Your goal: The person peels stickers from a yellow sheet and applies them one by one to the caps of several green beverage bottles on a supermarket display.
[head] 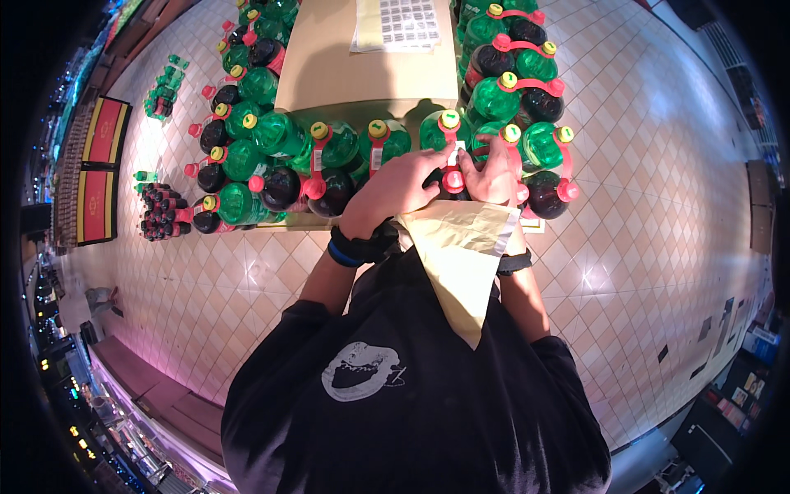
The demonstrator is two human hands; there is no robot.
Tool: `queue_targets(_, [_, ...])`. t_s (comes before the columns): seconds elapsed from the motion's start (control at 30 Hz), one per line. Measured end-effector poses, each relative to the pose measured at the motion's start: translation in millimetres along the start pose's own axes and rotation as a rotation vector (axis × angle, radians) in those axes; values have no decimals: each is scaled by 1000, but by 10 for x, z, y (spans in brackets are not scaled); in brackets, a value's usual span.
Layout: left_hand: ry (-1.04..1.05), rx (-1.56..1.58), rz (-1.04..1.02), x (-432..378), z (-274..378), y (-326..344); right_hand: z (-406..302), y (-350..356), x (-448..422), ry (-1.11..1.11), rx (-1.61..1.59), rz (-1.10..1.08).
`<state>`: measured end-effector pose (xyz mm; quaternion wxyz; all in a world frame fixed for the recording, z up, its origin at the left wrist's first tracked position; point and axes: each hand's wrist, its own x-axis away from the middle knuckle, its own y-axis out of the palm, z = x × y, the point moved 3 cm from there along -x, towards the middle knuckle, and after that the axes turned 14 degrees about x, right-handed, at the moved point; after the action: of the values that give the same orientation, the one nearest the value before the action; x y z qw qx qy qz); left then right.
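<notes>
A white barcode label [457, 152] sits on a red plastic carrier band [452, 168]. The band joins a green soda bottle with a yellow cap [450, 118] to a dark cola bottle with a red cap [453, 181]. The index finger of my left hand [404, 184] touches the label from the left, its thumb apart from it. My right hand [494, 173] has its thumb at the label's right edge and its other fingers over the neighbouring bottles. Below both hands hangs a creased yellowish paper sheet [460, 253]; which hand holds it is hidden.
Banded bottle pairs [247, 157] line the left, front and right of a pale wooden box or table [370, 74]. Printed label sheets [407, 21] lie on its top. Smaller cola bottles [163, 210] stand on the tiled floor [617, 204]. A person [83, 309] is far left.
</notes>
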<state>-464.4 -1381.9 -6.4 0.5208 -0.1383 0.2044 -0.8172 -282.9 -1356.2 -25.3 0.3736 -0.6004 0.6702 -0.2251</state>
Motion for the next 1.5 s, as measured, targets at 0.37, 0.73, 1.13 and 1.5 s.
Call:
queue_targets(0.37, [-5, 73, 202, 157, 150, -167, 11, 143, -81, 114, -129, -265])
queue_targets(0.73, [-162, 390, 298, 500, 221, -578, 205, 405, -150, 326, -555, -404])
queue_targets(1.13, [78, 1040, 418, 758, -286, -687, 275, 414, -138, 377, -563, -477])
queue_targets(1.5, [-28, 898, 667, 809, -132, -422, -224, -658, 365, -196, -819, -155])
